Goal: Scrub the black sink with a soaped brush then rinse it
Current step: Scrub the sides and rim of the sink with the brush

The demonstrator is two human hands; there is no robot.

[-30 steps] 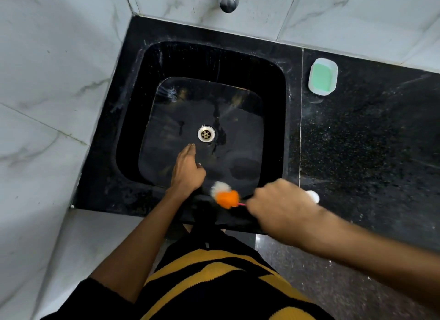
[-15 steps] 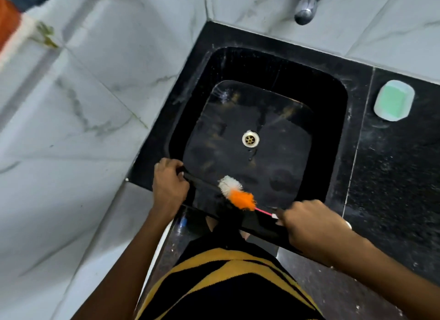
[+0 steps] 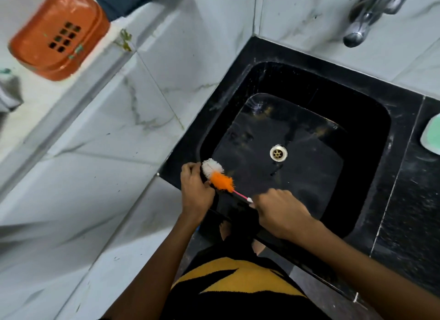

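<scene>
The black sink (image 3: 240, 57) fills the right half of the view, with a metal drain (image 3: 278, 153) in its wet floor. My right hand (image 3: 277, 212) grips the thin pink handle of a brush (image 3: 220, 176) whose bristle head is orange with a white tip. The bristle head lies against the sink's near left corner. My left hand (image 3: 196, 188) is curled over the sink's front rim right beside the white tip of the brush.
A chrome tap (image 3: 366, 17) juts from the marble wall above the sink. A white dish with green soap (image 3: 432, 135) sits on the black counter at the right edge. An orange soap case (image 3: 59, 34) rests on a marble ledge at upper left.
The view has swung left. The brush head moved left along the front of the basin to the corner by my left hand, which shifted from the sink floor to the rim.
</scene>
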